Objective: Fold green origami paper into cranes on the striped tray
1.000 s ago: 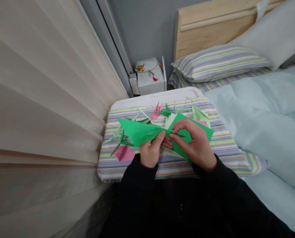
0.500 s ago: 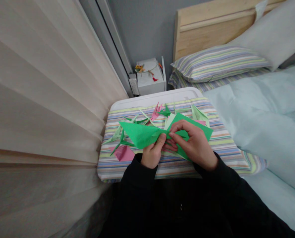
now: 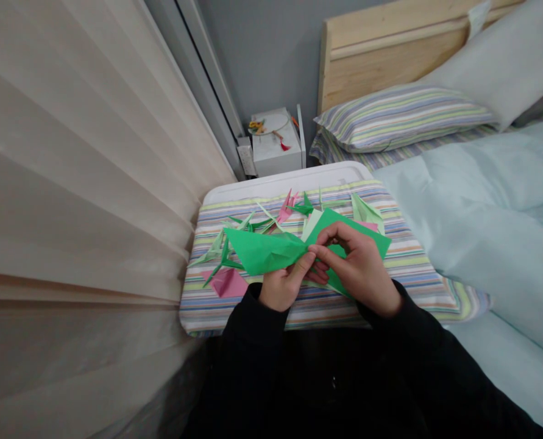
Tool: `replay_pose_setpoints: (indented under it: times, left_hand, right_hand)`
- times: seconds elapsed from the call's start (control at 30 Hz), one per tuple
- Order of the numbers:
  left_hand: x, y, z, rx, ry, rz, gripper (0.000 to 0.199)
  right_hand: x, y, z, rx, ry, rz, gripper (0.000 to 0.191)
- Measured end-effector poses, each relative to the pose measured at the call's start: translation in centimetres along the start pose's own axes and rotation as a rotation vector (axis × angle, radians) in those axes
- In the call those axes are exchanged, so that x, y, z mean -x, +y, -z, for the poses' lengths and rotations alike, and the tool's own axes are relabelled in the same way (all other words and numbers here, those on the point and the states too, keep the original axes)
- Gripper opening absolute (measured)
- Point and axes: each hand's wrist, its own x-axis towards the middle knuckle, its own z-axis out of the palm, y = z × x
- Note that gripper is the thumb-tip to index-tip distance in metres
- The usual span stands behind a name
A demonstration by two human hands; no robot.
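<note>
A partly folded green paper point(image 3: 264, 251) is held above a small table, its wide end pointing left. My left hand point(image 3: 288, 279) grips it from below, the thumb near its narrow right end. My right hand point(image 3: 354, 263) pinches that same end, fingertips touching the left thumb. Under my right hand lies a flat green sheet point(image 3: 372, 236) with pale green paper point(image 3: 311, 223) at its left. Folded pieces lie around: a pink one point(image 3: 227, 283) at the left, another pink one point(image 3: 286, 206) at the back, a pale green one point(image 3: 367, 212) at the right.
A striped cloth point(image 3: 335, 314) covers most of the white table point(image 3: 289, 182). Behind it stands a white cabinet point(image 3: 275, 160) with small items on top. A curtain point(image 3: 92, 183) hangs close on the left; a bed with a pale blue quilt point(image 3: 490, 207) is on the right.
The held green paper has shifted slightly right and its wide end has tilted a little. My left thumb has moved right, up against my right fingertips.
</note>
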Motion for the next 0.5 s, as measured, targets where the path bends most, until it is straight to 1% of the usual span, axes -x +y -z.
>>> replay_pose_setpoints:
  times: [0.07,0.13,0.27,0.33,0.4,0.5]
  left_hand:
    - [-0.1,-0.3,0.0,0.015,0.049,0.006,0.045]
    - [-0.3,-0.8,0.0,0.025,0.113,0.000,0.047]
    - [-0.6,-1.4,0.3,0.028,0.212,-0.068,0.051]
    - [-0.7,-1.4,0.4,0.034,0.244,-0.091,0.050]
    - [-0.7,-1.3,0.4,0.050,0.258,-0.104,0.050]
    - [-0.8,-1.3,0.3,0.057,0.288,-0.112,0.053]
  right_hand:
    - [0.1,0.2,-0.2,-0.038,0.028,-0.022,0.013]
    - [0.2,0.4,-0.4,-0.024,0.049,-0.023,0.012]
    - [0.7,0.9,-0.4,0.035,0.115,-0.014,0.007]
    - [1.1,1.2,-0.5,-0.005,0.152,-0.034,0.015]
    - [1.3,1.4,-0.6,-0.081,0.162,-0.063,0.024]
    - [1.5,1.5,-0.8,-0.201,0.154,-0.131,0.027]
